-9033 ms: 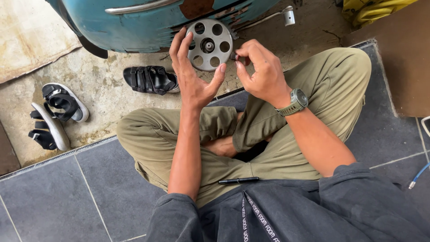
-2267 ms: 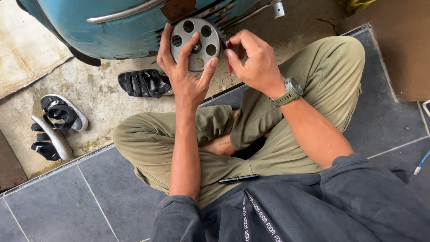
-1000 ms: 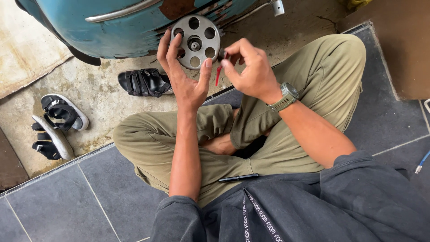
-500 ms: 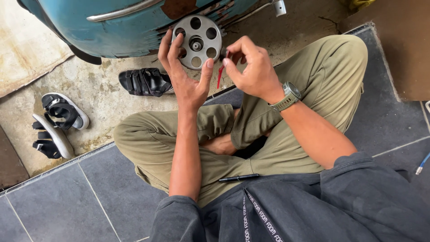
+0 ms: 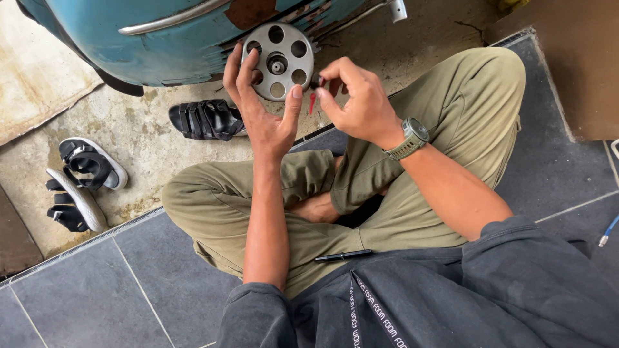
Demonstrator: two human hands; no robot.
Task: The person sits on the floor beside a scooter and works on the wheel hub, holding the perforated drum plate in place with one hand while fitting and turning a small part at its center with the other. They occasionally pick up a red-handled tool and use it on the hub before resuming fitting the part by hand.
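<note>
A round grey metal wheel (image 5: 282, 60) with several holes is mounted low on a blue, rust-patched vehicle body (image 5: 161, 32). My left hand (image 5: 261, 109) reaches up to it, palm towards me, fingers spread around the wheel's left and lower rim. My right hand (image 5: 358, 100) hovers just right of the wheel, fingertips pinched on a small dark part with a red piece (image 5: 313, 100) hanging below it. A watch is on my right wrist. I sit cross-legged in olive trousers.
A black sandal (image 5: 206, 120) lies under the vehicle, and a pair of black-and-white sandals (image 5: 82, 183) lies at the left on the concrete. A black pen (image 5: 343, 256) rests on my lap. Grey floor tiles surround me, with a blue cable end (image 5: 607, 231) at the right.
My right hand has drawn back slightly from the wheel's edge with the small red-tipped part pinched in its fingers. My left hand stays on the wheel.
</note>
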